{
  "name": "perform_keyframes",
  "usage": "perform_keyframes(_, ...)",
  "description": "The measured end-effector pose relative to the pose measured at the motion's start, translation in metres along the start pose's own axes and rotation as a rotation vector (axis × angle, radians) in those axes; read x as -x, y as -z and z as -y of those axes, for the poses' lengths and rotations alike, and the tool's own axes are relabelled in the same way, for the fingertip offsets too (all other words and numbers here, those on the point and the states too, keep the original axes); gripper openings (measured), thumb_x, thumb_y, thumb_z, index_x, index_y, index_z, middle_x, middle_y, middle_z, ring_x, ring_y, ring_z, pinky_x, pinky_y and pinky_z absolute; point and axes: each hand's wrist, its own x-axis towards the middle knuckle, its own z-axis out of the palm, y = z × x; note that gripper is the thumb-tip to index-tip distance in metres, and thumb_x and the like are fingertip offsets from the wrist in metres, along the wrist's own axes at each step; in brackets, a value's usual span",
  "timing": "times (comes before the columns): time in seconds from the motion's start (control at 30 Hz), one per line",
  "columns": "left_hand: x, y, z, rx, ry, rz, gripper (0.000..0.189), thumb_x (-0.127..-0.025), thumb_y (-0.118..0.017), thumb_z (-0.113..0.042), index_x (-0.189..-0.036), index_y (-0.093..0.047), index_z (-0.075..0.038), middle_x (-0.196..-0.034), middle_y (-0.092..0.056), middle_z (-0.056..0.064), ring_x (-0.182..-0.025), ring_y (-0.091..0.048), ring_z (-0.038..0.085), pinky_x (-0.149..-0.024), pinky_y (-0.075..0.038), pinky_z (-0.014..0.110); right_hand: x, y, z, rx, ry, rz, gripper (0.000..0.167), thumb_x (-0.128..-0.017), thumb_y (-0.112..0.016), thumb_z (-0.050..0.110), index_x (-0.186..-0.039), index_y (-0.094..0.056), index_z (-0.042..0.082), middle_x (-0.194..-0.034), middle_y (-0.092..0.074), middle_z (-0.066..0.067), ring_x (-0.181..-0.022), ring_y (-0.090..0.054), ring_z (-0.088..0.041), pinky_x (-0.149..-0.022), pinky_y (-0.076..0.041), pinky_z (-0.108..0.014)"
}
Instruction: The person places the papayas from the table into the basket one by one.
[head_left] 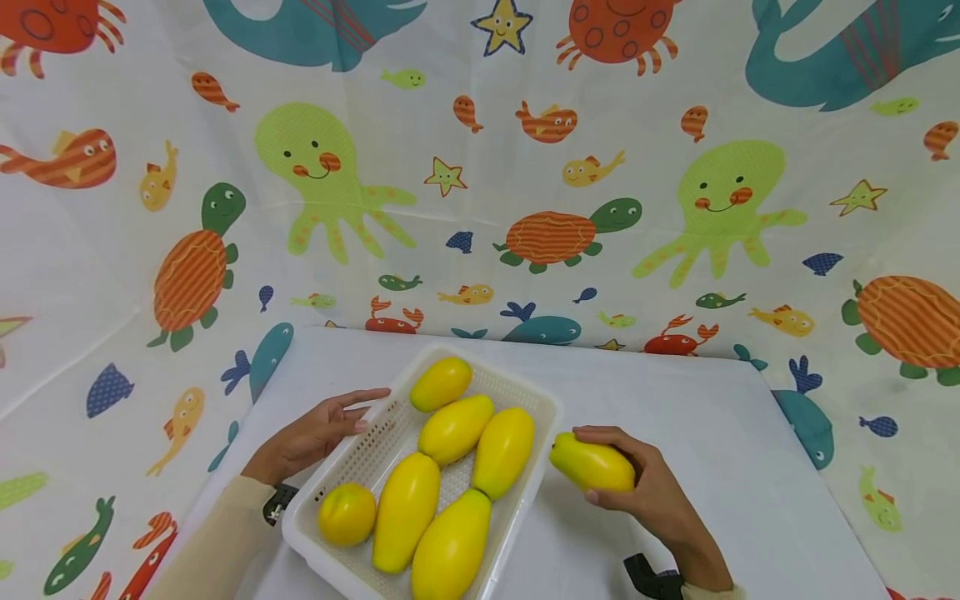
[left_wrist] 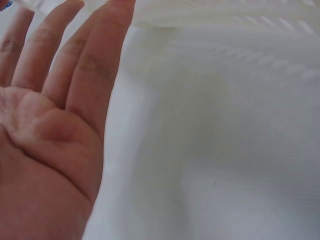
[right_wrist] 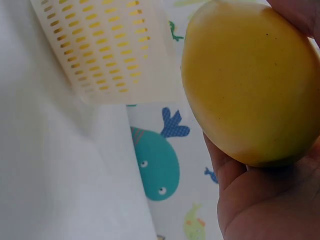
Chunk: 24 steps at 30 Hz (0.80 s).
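Note:
My right hand [head_left: 637, 475] grips a yellow papaya [head_left: 594, 463], fingers over the top and thumb below, just right of the white basket [head_left: 551, 425]. Close up in the right wrist view, the same papaya [right_wrist: 250, 82] fills the upper right, with part of the hand [right_wrist: 275, 205] beneath it. Straight fingers of my left hand [head_left: 322, 433] touch the basket's left side near its rim; in the left wrist view the palm [left_wrist: 50, 135] faces the camera, holding nothing. Several more papayas [head_left: 407, 512] lie inside the basket, one [head_left: 347, 514] with its stem end up.
The slotted basket stands at an angle on a white-covered table [head_left: 720, 483]. Behind and beside the table hangs a white cloth [head_left: 465, 308] printed with sea animals. Dark straps circle the left wrist [head_left: 279, 502] and right wrist [head_left: 652, 577].

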Motion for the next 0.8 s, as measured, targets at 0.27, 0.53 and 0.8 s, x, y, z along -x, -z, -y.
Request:
perform_keyframes(0.27, 0.000, 0.000, 0.000, -0.003, 0.002, -0.007, 0.061, -0.111, -0.051, -0.008, -0.167, -0.035, -0.028, -0.156, -0.061, 0.007, -0.132, -0.068, 0.040, -0.106, -0.055, 0.058, -0.015, -0.006, 0.013, -0.004, 0.075, 0.047, 0.062, -0.083, -0.090, 0.014, -0.141, -0.067, 0.023, -0.150, -0.063, -0.002, -0.123, -0.064, -0.022, -0.100, -0.060, -0.029)
perform_keyframes(0.53, 0.001, -0.001, -0.001, 0.010, 0.004, -0.005, 0.061, -0.112, -0.050, -0.008, -0.167, -0.035, -0.028, -0.156, -0.061, 0.006, -0.133, -0.067, 0.039, -0.106, -0.055, 0.058, -0.033, -0.013, 0.020, -0.022, 0.148, 0.138, 0.062, -0.085, -0.088, 0.013, -0.142, -0.066, 0.025, -0.149, -0.063, 0.000, -0.128, -0.063, -0.020, -0.105, -0.057, -0.026)
perform_keyframes(0.8, 0.001, -0.003, -0.001, 0.019, 0.001, -0.005, 0.060, -0.112, -0.049, -0.007, -0.167, -0.035, -0.029, -0.157, -0.060, 0.006, -0.133, -0.067, 0.038, -0.106, -0.055, 0.058, -0.046, -0.024, 0.031, -0.065, 0.170, 0.244, 0.063, -0.084, -0.088, 0.011, -0.142, -0.066, 0.022, -0.150, -0.062, -0.002, -0.133, -0.060, -0.024, -0.107, -0.057, -0.030)
